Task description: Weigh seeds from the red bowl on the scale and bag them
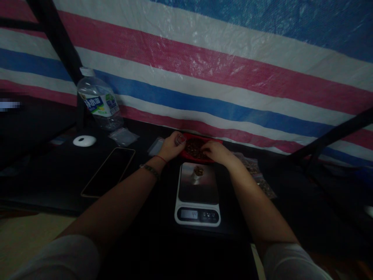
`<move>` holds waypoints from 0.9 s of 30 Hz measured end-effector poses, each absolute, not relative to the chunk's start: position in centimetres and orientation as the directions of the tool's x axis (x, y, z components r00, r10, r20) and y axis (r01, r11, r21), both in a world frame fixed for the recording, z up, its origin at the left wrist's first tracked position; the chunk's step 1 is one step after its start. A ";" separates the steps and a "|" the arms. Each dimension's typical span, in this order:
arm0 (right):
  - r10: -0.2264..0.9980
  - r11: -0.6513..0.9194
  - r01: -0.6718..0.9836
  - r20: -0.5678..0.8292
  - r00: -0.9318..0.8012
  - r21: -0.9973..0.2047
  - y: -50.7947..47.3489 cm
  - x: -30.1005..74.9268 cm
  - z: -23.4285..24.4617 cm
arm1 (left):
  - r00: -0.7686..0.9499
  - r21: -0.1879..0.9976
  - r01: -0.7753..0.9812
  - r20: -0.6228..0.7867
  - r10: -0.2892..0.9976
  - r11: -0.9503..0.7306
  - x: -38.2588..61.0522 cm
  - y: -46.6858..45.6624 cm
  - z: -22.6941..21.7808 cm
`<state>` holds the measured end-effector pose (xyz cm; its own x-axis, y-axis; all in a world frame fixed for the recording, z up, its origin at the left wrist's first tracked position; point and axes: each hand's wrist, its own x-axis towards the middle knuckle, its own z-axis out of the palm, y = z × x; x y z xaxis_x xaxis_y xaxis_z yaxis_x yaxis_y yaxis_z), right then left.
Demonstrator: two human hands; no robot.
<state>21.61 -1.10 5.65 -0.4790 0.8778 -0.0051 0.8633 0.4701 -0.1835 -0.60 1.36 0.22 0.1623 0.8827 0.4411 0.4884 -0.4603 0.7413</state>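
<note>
A red plate [204,138] heaped with small dark brown pieces sits at the back of a dark table. My left hand [171,146] rests at the plate's left rim, fingers curled around a small clear thing I cannot name. My right hand [217,151] lies over the plate's right side, fingers bent down into the pieces. In front of the plate stands a white digital kitchen scale [198,194] with a small container of brown pieces [198,171] on its platform.
A plastic water bottle [99,102] stands at the back left beside a white round object [84,140]. A dark phone [109,171] lies left of the scale. Small clear bags [124,136] lie nearby, filled bags [258,175] at the right. Striped tarpaulin [204,70] hangs behind.
</note>
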 end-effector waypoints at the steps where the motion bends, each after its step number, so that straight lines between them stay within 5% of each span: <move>1: 0.874 0.473 0.863 -0.033 -0.485 -0.177 -0.9 21.7 5.1 | 0.162 0.742 0.487 0.441 0.883 -0.460 -0.6 1.4 0.2; 21: 0.866 0.458 0.869 -0.127 -0.484 -0.188 -0.4 21.8 4.1 | 0.146 0.738 0.495 0.450 0.881 -0.459 -0.6 1.5 0.0; 27: 0.886 0.447 0.884 -0.063 -0.459 -0.137 -0.3 21.8 4.3 | 0.153 0.753 0.499 0.410 0.899 -0.428 -0.6 1.4 0.2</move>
